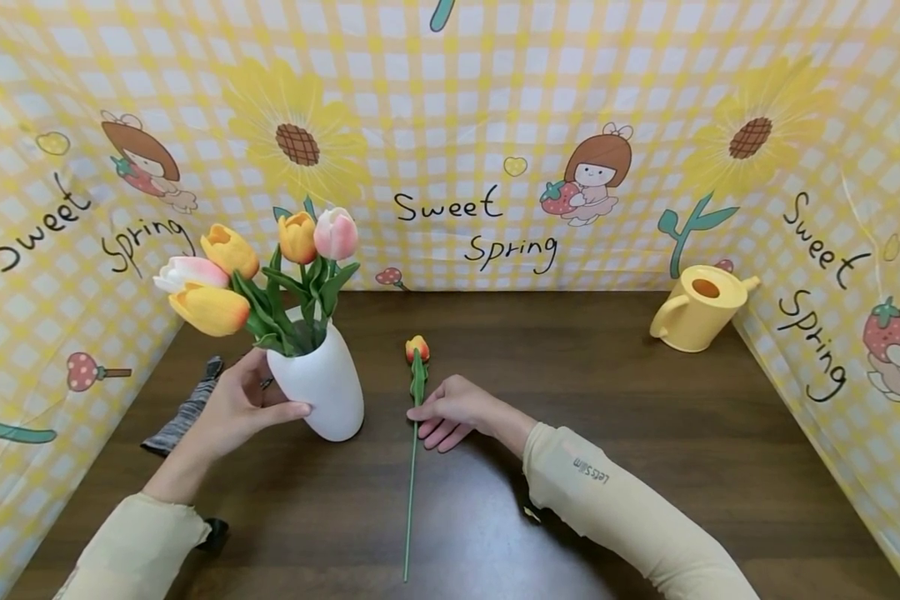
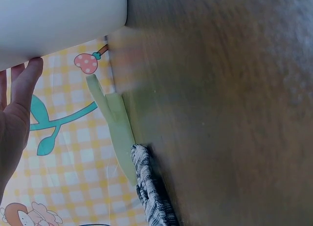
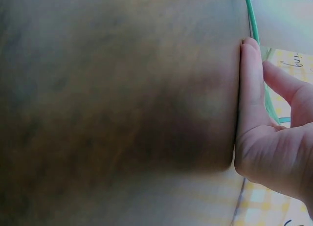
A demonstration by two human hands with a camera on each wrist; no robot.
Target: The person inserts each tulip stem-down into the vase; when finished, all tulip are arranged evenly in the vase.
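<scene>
Fingers of the left hand [image 1: 243, 408] curl round the tilted white vase [image 1: 322, 385] of tulips, while the right hand [image 1: 450, 412] lies flat, fingers together, on the stem of a lone tulip [image 1: 414, 417] on the worktop [image 1: 645, 433]. Leaning like that, the top-heavy vase could tip if the grip slackens.

We cannot see the fingers of the left hand [image 1: 242, 408] where they go behind the smooth white vase [image 1: 323, 387]. The stems of the orange and pink tulips [image 1: 270, 258] are hidden inside it. The grey checked cloth [image 1: 186, 410] is partly covered by that hand. In the left wrist view, the vase [image 2: 58, 20] is cut off at the top edge and the dark brown wooden table [image 2: 234, 113] looks blurry. In the right wrist view, the right hand [image 3: 274, 138] is cut off at the edge, and the thin green stem [image 3: 253, 20] goes behind its fingers.
</scene>
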